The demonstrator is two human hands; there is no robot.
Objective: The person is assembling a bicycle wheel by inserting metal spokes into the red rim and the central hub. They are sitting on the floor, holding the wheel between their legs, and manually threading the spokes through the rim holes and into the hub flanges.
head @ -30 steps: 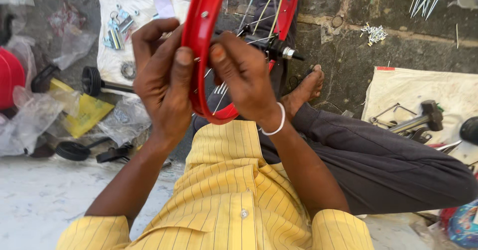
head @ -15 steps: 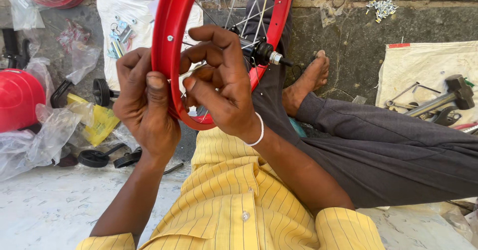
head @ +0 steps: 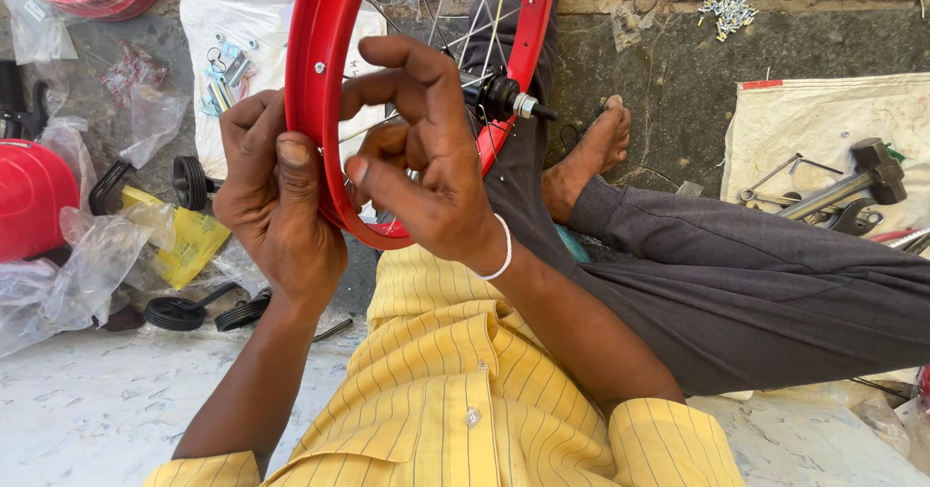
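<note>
The left hand [head: 276, 206] grips the red wheel rim [head: 329, 109] with the thumb on top. The right hand [head: 426, 172] pinches at the rim's inner side, fingers curled. The rim stands upright above the lap, near the foot [head: 591, 157].

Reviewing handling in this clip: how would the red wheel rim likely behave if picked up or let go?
The red wheel rim looks like stiff painted metal, so it should keep its shape. With thin spokes and open gaps, it is probably light for its size. Being round, it could roll or topple if the left hand and right hand released it.
</note>
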